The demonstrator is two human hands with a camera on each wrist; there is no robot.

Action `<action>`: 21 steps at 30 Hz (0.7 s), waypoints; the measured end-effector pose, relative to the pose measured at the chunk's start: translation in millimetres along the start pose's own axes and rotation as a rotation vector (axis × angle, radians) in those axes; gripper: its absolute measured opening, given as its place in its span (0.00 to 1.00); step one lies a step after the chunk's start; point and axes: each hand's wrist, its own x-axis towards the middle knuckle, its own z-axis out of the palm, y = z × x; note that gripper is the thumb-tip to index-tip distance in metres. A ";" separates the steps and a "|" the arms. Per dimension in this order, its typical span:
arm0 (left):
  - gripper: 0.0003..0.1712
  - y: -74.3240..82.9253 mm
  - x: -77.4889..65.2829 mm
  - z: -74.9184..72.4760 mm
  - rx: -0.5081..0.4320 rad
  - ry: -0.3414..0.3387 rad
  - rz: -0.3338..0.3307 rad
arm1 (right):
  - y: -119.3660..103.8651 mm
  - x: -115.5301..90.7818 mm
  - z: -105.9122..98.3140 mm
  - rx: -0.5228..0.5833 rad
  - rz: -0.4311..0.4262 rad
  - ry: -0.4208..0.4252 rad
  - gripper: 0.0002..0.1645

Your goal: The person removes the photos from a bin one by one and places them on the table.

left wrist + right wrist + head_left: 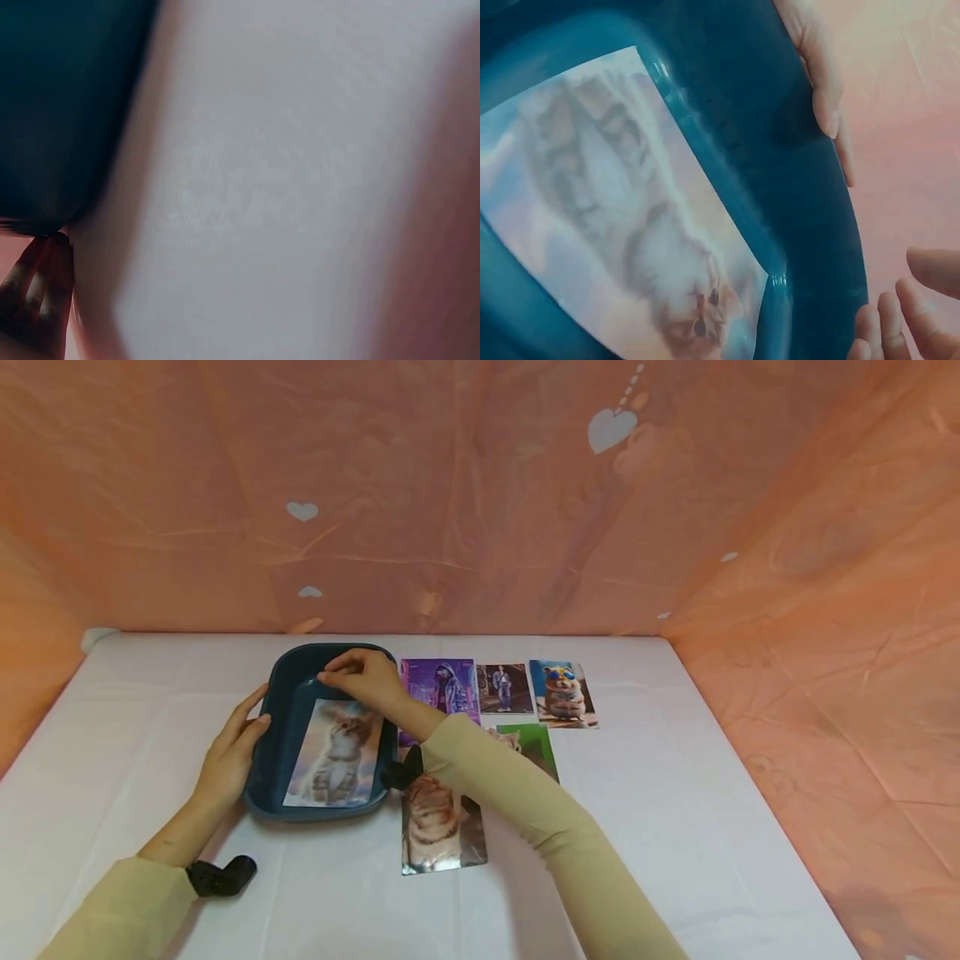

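Note:
My left hand (228, 760) presses its fingertips and thumb against the left side of a dark teal tray (262, 777), which has rounded corners. In the left wrist view the fingertips (56, 244) meet the tray's edge. A kitten picture card (337, 756) lies inside the tray, toward its near end. Over the tray's far right part is my right hand (371, 681), fingers loosely bent and nothing between them. The right wrist view shows its thumb (934, 270) apart from the fingers, by the tray rim, with the kitten card (607, 202) large below.
Right of the tray lie a purple hooded-figure card (442, 681), a card with a standing person (506, 689), a hamster card (564, 693), a green card (538, 747) and a cat card (438, 835). My right sleeve partly covers some. A white cloth (675, 843) covers the table; orange curtains surround it.

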 end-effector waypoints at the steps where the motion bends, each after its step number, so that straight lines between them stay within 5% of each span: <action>1: 0.31 -0.3 0.3 0.1 -0.001 0.000 -0.003 | -0.1 0.3 0.2 -0.011 0.011 -0.006 0.13; 21: 0.30 0.1 -0.1 1.8 -0.008 0.009 -0.006 | 11.0 12.2 17.9 -0.378 0.156 -0.197 0.25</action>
